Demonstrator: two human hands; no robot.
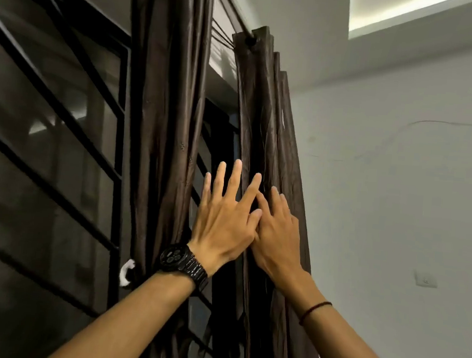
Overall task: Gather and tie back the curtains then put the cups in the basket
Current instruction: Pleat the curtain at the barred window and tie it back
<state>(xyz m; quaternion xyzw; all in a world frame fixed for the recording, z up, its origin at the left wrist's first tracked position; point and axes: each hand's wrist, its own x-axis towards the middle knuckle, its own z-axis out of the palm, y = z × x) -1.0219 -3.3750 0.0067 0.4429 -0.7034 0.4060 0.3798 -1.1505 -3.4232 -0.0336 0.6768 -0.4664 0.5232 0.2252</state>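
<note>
I lay my left hand [222,220] and right hand [277,234], fingers spread and unclenched, on the right curtain [265,118]'s glossy brown pleats.

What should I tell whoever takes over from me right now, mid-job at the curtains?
Left hand: open, fingers spread, flat against the inner edge of the right curtain.
Right hand: open, resting on the same curtain's folds, touching the left hand.
Left curtain: already bunched, cinched low down beside a white holder.
Right curtain: gathered near the end of the rod, no tie visible on it.
Left to do: finish gathering and tie the right curtain, then cups into the basket; neither is in view.
</note>
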